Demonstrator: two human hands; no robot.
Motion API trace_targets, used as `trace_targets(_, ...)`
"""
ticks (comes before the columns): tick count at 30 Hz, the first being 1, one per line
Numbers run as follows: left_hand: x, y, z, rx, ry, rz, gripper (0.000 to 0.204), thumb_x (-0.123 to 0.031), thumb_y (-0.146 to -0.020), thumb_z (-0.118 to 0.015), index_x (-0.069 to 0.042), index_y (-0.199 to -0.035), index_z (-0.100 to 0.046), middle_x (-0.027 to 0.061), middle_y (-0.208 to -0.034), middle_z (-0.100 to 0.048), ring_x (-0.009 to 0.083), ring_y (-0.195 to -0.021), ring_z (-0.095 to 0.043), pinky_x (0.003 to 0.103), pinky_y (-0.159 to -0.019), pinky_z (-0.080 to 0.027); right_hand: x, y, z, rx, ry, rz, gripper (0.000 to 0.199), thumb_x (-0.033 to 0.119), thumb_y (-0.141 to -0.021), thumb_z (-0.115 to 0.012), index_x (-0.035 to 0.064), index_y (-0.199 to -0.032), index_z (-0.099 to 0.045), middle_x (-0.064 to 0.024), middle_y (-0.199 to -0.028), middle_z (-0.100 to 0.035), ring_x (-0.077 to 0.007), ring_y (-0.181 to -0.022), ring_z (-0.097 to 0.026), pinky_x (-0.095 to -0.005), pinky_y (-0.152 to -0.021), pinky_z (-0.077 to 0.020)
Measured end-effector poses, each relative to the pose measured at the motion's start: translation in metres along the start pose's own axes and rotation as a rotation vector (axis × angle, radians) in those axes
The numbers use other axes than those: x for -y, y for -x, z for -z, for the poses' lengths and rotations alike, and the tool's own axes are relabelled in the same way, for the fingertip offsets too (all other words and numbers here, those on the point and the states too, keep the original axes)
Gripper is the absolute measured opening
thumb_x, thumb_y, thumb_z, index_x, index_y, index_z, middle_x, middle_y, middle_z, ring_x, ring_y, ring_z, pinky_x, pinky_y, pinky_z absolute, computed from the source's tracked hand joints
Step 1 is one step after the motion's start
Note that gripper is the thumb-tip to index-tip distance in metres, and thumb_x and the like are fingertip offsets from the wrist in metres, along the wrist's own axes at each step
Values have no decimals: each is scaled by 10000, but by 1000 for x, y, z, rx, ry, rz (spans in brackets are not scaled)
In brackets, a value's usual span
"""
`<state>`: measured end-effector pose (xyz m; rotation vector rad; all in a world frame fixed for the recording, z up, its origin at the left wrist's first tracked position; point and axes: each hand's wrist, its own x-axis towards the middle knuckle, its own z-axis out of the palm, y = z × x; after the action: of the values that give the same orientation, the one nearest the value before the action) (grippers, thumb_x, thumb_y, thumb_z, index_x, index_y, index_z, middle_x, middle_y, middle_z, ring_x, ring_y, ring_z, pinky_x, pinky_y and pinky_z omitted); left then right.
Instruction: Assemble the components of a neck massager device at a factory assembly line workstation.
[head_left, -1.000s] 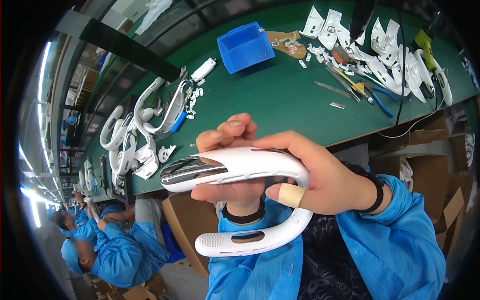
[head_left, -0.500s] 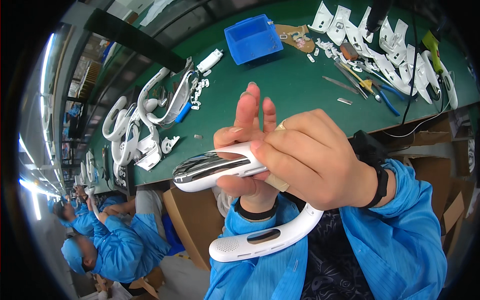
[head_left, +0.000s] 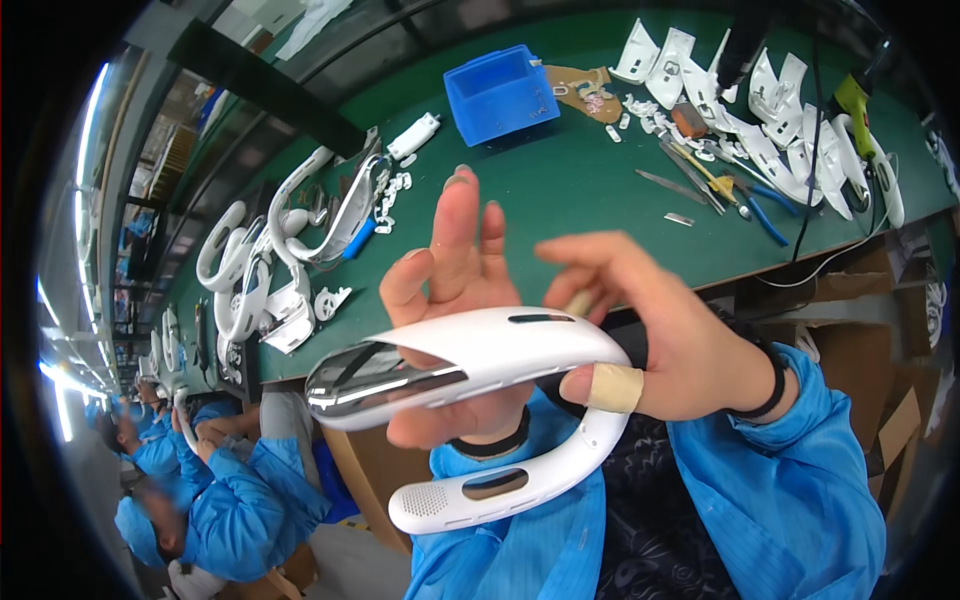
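A white U-shaped neck fan with a glossy, mirror-like end panel lies across the front of my left hand. That palm faces up behind the fan, its fingers stretched and spread, with the thumb showing below the mirror panel; whether the palm bears its weight I cannot tell. At the bend, my right hand has its taped thumb over the fan, while the forefinger reaches out free behind it. The fan's other arm, with a dotted grille and a dark oval window, hangs lower in front of my blue sleeve.
On the green bench stands a blue bin. White shells, pliers and a green-handled tool lie to the right. Several fan parts cluster at the left. Co-workers in blue sit beyond a cardboard box.
The fan has shifted left and turned so more of its upper arm shows. My right hand has let go of the upper arm and slid to the bend, its fingers opening outward.
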<state>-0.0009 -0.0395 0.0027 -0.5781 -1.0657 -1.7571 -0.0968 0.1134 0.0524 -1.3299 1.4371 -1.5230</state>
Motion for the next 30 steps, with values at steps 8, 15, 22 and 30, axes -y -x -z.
trace_targets(8, -28, -19, 10, -37, -199, 352, 1185, -856, -781, -602, -40, -1585, -303, 357, -1558, -367, 422, -1496, -335, 514, -1217, -262, -2, 7, 9, -70, -511, -82, 747, 138, -883, -796, 37, -1498, -384, -80, -1082, -594, -130, -1016, -615, -282, -869, -512)
trace_targets(15, -129, 3, 54, -64, -963, 103, 595, -637, -1003, -496, -61, -1080, -625, 220, -1220, -656, 330, -1103, -585, 503, -1026, -431, 19, 4, 30, -252, -169, 155, 736, 144, -813, -849, 34, -1434, -470, -62, -1051, -565, -121, -954, -624, -273, -797, -539)
trace_targets(22, -72, 23, -27, 669, -1812, 75, 251, -379, -782, -807, -260, -996, -755, -95, -1042, -740, 181, -1124, -618, 465, -1155, -253, 42, -11, 24, -449, -410, -55, 625, 150, -912, -783, 36, -1427, -450, -66, -1088, -594, -124, -952, -626, -264, -808, -524)
trace_targets(30, -89, 19, 2, 423, -1244, -114, 241, -278, -871, -708, -167, -1085, -713, 27, -913, -702, 179, -862, -623, 439, -942, -432, 35, -3, 42, -273, -199, 30, 462, 292, -1048, -600, 41, -1430, -541, -58, -1168, -573, -145, -1015, -567, -289, -893, -469)
